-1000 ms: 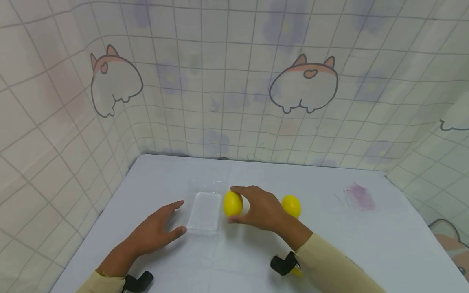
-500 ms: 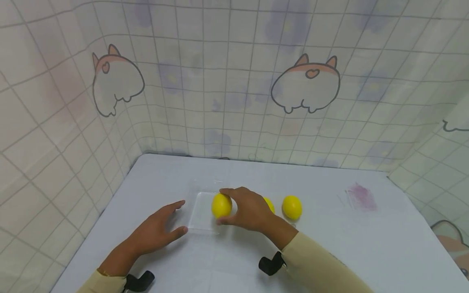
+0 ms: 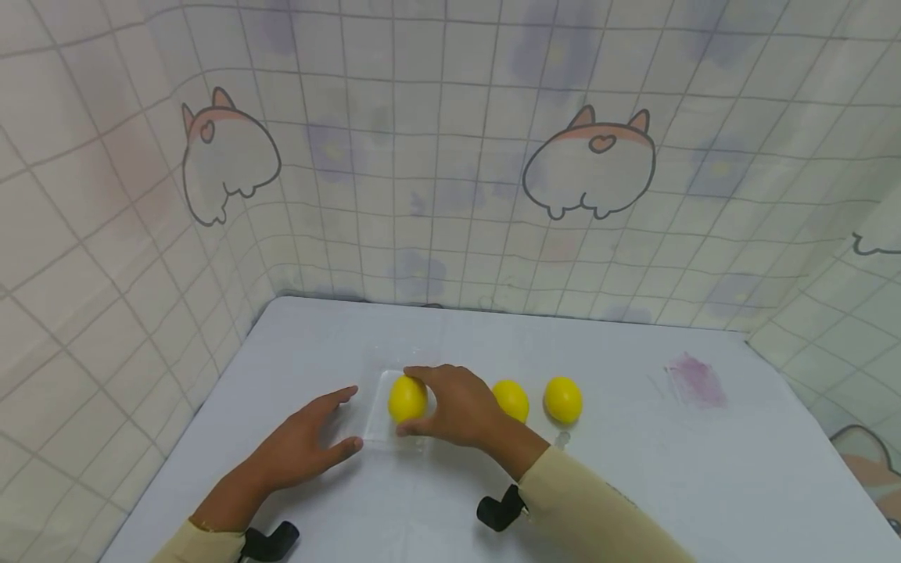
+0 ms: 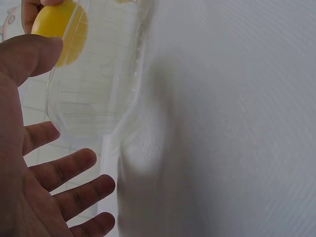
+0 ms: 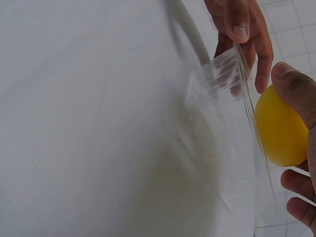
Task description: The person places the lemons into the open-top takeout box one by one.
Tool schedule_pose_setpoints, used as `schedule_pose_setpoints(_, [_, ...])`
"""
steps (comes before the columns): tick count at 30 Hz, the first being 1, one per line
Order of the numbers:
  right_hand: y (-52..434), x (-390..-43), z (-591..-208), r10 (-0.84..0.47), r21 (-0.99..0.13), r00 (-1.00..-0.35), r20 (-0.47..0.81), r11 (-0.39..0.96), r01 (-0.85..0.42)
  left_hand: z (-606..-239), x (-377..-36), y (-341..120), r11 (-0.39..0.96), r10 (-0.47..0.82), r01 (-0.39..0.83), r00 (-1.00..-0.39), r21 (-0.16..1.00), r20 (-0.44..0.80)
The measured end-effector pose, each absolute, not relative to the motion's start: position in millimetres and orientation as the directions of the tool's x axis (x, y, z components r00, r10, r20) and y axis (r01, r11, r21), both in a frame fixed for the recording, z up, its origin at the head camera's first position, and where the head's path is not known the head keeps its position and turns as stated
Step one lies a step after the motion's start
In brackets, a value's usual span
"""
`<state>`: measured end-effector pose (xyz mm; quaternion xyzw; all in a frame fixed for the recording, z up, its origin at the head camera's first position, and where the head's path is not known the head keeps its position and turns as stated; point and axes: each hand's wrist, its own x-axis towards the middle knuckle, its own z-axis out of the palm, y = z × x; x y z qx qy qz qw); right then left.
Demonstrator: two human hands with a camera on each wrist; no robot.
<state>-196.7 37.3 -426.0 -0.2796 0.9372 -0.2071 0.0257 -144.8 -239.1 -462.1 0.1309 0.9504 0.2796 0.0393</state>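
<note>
my right hand (image 3: 450,407) was wrapped round a lemon (image 3: 407,398), thumb on its near side and fingers curled over the far side — a firm hold, not a pinch. the lemon sat over the right part of the clear tray (image 3: 380,426), and i could not tell whether it rested on the floor of the tray or hung just above it. in the right wrist view the lemon (image 5: 280,126) showed through the tray's wall (image 5: 232,74), so the tray lay directly beneath and to the left of that hand. the tray's long axis ran away from me, front to back.

my left hand (image 3: 303,446) lay flat on the table (image 3: 633,469), fingers straight and spread, holding nothing, with its thumb just beside the tray's near left corner. the left wrist view showed those fingers (image 4: 74,165) open beside the tray (image 4: 94,79), near it, though contact was hard to judge. the left hand was nearer to the tray's left half; the right hand was the only one on fruit.

outward to the right, two more lemons stood on the table — one (image 3: 511,399) just beside my right wrist, the other (image 3: 563,399) a little farther on, the two apart from each other. a purple smudge (image 3: 693,379) marked the table well to the right. nothing stood between the held lemon and the free left part of the tray.
</note>
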Motion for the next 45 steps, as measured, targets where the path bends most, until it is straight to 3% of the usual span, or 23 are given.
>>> schedule_pose_setpoints(19, [13.5, -201.2, -435.3, -0.562, -0.390, -0.824, 0.076, 0.744, -0.543, -463.6, -148.5, -240.9, 0.808, 0.275, 0.220, -0.961, 0.546, -0.020])
schedule_pose_setpoints(45, [-12.5, -204.9, -450.3, -0.581, -0.267, -0.814, 0.014, 0.782, -0.563, -466.6, -148.2, -241.1, 0.794, 0.296, 0.256, -0.955, 0.552, 0.019])
